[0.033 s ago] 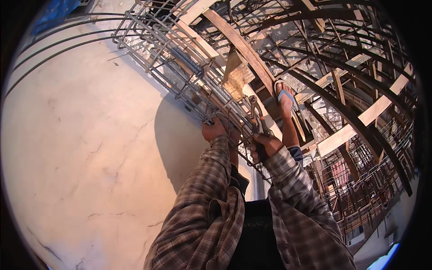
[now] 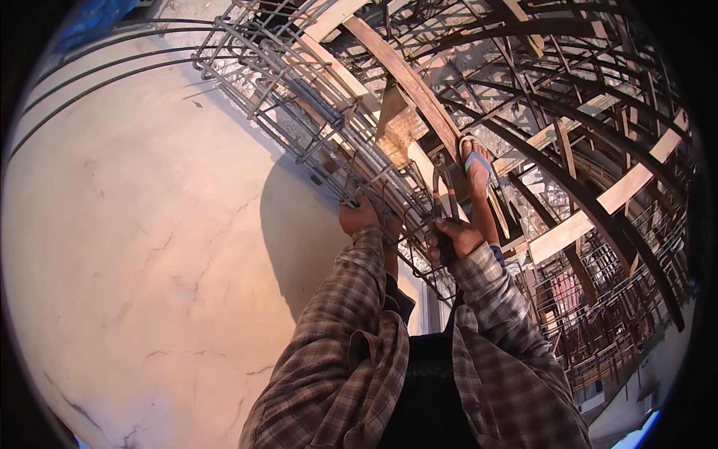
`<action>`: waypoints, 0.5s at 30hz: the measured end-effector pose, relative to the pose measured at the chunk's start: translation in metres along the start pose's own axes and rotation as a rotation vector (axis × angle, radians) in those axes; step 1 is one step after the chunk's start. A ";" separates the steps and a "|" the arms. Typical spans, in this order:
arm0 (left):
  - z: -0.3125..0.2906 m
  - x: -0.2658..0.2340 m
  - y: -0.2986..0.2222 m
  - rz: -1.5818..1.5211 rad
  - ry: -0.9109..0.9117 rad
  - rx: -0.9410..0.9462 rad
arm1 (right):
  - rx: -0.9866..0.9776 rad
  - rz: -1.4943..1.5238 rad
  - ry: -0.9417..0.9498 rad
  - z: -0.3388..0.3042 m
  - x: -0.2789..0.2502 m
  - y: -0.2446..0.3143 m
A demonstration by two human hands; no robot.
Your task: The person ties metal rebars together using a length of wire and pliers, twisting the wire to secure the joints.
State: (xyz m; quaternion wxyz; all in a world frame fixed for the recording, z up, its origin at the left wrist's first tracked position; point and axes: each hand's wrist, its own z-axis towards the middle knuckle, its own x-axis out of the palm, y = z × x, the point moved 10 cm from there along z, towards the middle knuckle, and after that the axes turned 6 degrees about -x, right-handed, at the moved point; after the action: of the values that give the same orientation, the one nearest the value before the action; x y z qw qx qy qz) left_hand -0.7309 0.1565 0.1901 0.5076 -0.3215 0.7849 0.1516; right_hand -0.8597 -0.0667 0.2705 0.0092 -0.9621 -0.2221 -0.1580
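Note:
A long cage of steel reinforcing bars, bound with square stirrups, runs from the upper left toward my body. My left hand is closed on a steel bar at the cage's left side; its fingertips are partly hidden. On the other side of the cage, my right hand grips a pair of pincers. The pincers' jaws point away from me, and orange patches show on the handles. Their lower ends are hidden in my fist.
Smooth pale concrete with cracks lies left. To the right, curved timber planks and dark beams cross over gaps. My sandalled foot stands by a plank. More rebar grids are lower right. A blue sheet lies far left.
My right hand and the pincers have shifted a little to the right, away from the cage. My left hand stays at the same bar. The whole view has moved slightly.

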 end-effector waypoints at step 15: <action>0.007 -0.007 0.000 -0.070 0.005 0.026 | -0.460 -1.249 -0.337 0.020 -0.104 -0.001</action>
State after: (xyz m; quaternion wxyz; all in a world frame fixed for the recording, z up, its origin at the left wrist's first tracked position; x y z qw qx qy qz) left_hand -0.7247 0.1631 0.1931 0.5146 -0.3424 0.7765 0.1227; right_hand -0.9422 -0.1083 0.2192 -0.3228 -0.6426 -0.6945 -0.0250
